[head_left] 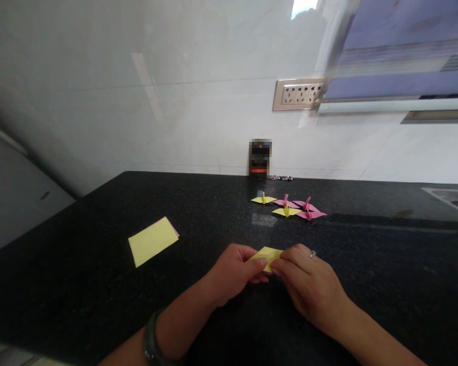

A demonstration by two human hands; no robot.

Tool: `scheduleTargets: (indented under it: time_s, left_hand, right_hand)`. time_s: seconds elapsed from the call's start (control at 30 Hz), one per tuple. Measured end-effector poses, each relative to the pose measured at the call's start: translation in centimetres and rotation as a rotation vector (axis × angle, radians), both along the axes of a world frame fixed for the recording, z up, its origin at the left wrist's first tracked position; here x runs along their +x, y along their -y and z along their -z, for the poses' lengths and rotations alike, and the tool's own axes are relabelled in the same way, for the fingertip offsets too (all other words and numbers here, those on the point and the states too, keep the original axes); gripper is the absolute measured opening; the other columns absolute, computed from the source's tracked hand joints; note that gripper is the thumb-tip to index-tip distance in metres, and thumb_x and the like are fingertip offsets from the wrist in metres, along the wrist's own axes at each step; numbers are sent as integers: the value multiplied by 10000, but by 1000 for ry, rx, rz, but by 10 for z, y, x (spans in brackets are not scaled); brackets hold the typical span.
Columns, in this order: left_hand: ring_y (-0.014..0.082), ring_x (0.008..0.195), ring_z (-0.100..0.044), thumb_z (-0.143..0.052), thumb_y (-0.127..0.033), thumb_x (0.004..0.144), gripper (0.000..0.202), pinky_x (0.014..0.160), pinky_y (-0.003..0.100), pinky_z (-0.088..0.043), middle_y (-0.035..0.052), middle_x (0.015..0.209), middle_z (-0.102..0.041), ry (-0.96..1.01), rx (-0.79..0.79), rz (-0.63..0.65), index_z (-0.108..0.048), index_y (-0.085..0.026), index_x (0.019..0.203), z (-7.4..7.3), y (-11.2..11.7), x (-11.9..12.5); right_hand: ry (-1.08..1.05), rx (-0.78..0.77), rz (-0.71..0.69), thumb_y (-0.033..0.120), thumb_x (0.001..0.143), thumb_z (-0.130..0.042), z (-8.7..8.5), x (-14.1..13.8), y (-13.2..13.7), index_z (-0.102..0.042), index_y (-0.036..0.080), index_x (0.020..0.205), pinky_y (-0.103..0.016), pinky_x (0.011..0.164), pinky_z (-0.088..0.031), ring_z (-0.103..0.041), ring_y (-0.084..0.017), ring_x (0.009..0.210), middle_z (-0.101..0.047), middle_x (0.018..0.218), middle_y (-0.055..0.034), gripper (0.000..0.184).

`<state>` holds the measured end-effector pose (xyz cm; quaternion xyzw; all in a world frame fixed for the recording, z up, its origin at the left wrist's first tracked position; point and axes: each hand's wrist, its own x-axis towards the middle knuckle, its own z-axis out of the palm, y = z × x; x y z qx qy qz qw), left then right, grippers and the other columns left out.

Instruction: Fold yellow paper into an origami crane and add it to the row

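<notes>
Between my two hands is a folded piece of yellow paper (267,255), held just above the dark countertop. My left hand (239,267) pinches its left side, thumb on top and fingers underneath. On the right side, my right hand (309,277) has its fingers closed on the paper, and its fingertips are partly hidden. Beyond the hands stand several small folded paper cranes, among them a yellow crane (287,211) and a pink crane (309,215). Off to the left lies a stack of yellow paper (153,242) with a pink edge showing beneath.
A phone-like object (260,160), its face pixelated, leans against the tiled wall, with a beaded strap (282,178) beside it. The black speckled countertop (80,274) runs to the wall. A socket panel (298,94) is above, and a sink edge (448,201) shows at right.
</notes>
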<state>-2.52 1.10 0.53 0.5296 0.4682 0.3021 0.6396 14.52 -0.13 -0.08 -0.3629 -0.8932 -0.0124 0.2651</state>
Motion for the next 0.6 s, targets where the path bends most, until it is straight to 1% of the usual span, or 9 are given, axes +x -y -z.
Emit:
scheduleTargets:
  time_s: [0.13, 0.23, 0.47, 0.6]
  left_hand:
    - [111, 555, -544, -536, -320, 698, 246, 546, 211, -407, 41, 602, -614, 14, -3, 4, -648, -102, 714, 1, 0, 1]
    - [109, 556, -545, -538, -313, 698, 241, 547, 210, -407, 42, 603, -612, 15, -5, -7, -646, -98, 710, 2, 0, 1]
    - [120, 564, -555, -542, -331, 693, 260, 564, 224, -418, 53, 615, -627, 12, 0, 5, -651, -95, 710, 2, 1, 2]
    - [128, 573, -559, -538, -335, 696, 265, 574, 234, -423, 57, 613, -630, 1, 12, 5, -652, -95, 703, 1, 1, 3]
  right_hand:
    - [-54, -43, 64, 159, 806, -383, 0, -4, 0, -582, 155, 795, -286, 576, -389, -459, -169, 667, -519, 734, -69, 200]
    - [-69, -86, 101, 162, 805, -394, 0, -6, 0, -570, 159, 758, -293, 600, -394, -464, -170, 685, -518, 733, -64, 182]
    - [-84, -94, 123, 182, 810, -396, 1, -7, 1, -560, 167, 713, -286, 592, -398, -472, -164, 671, -510, 696, -53, 191]
    - [-68, -130, 143, 178, 808, -397, 2, -7, 1, -550, 165, 716, -296, 599, -396, -465, -169, 675, -503, 705, -55, 179]
